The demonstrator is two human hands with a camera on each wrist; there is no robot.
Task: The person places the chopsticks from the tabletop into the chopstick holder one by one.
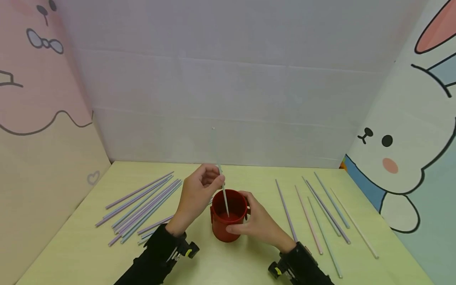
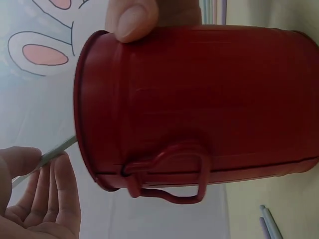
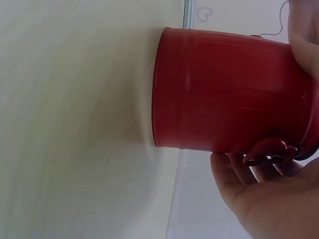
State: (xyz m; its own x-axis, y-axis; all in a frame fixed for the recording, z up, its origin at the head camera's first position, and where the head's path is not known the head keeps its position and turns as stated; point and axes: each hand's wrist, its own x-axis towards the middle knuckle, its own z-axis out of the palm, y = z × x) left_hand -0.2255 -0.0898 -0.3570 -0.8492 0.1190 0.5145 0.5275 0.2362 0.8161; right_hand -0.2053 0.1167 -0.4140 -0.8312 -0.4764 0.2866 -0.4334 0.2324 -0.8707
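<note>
In the head view, my left hand (image 1: 198, 194) pinches a thin pale stick (image 1: 225, 200) between thumb and fingers. The stick stands nearly upright, its lower end inside a red metal bucket (image 1: 221, 229) with small side handles. My right hand (image 1: 261, 226) grips the bucket from the right, thumb on the near side. The left wrist view shows the bucket (image 2: 164, 94) large, with the left hand (image 2: 42, 199) holding the pale green stick (image 2: 59, 150) at its mouth. From the right wrist, fingers of the right hand (image 3: 271, 196) lie along the bucket (image 3: 229, 89) beside its handle.
Several lilac, blue and pale sticks (image 1: 142, 208) lie bunched on the left of the light yellow table (image 1: 210, 269). More sticks (image 1: 322, 209), spaced apart, lie on the right. A pale wall (image 1: 228, 91) stands behind, with cartoon-printed panels (image 1: 402, 158) at the sides.
</note>
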